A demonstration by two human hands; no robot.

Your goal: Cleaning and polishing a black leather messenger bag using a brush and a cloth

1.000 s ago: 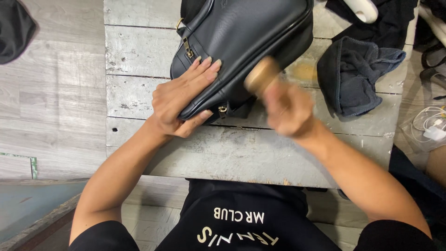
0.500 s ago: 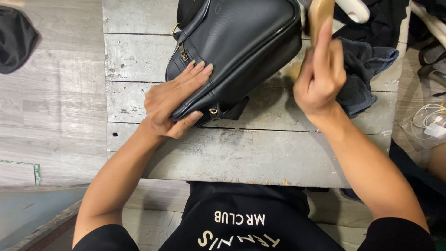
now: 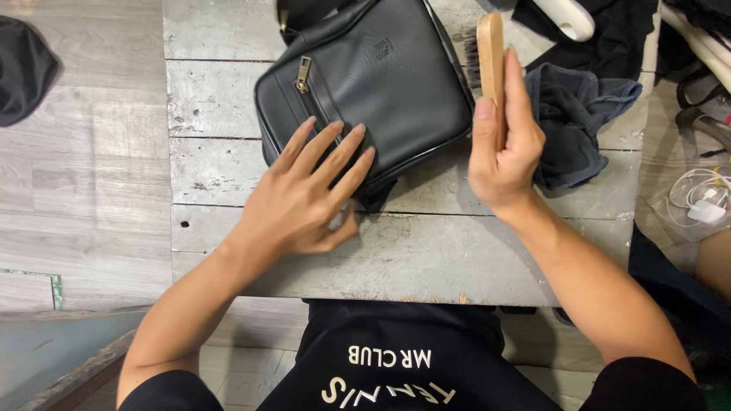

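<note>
Your left hand (image 3: pixel 308 190) has shifted: fingers now splayed flat on the near corner of the black leather bag (image 3: pixel 365 84), which has turned square on the grey wooden table (image 3: pixel 411 251). Your right hand (image 3: pixel 504 144) has lifted the wooden brush (image 3: pixel 489 49) off it, gripped upright, bristles facing the bag. Dark blue cloth (image 3: pixel 575 114) lies just right of that hand. Small embossed mark on the bag's upper panel.
</note>
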